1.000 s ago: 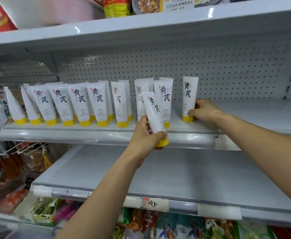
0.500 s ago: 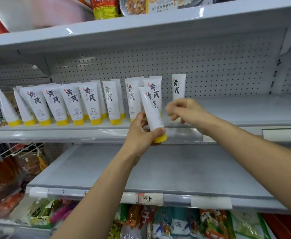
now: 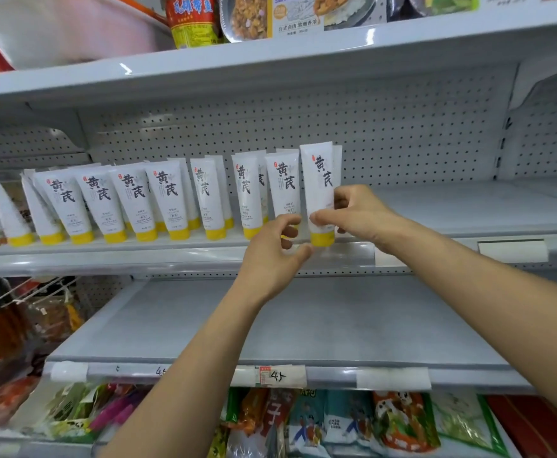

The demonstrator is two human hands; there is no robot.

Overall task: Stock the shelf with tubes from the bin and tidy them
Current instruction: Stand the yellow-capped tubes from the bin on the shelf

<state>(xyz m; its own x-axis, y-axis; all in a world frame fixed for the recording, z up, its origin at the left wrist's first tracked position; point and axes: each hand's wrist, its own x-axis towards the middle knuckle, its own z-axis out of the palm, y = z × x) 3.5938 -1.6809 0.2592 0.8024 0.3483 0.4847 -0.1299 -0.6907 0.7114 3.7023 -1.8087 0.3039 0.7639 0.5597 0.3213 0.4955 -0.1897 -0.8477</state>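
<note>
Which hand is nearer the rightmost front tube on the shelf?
Right. The right hand pinches the rightmost tube low on its body; the left hand sits just lower-left of its cap.

Tubes (image 3: 168, 196) crowd the shelf (image 3: 452, 209) leftward; its right half offers passage.

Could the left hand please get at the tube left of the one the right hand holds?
Probably yes: the left hand hovers empty right before the second-last tube, nothing between; the right hand pinches only the end tube.
</note>
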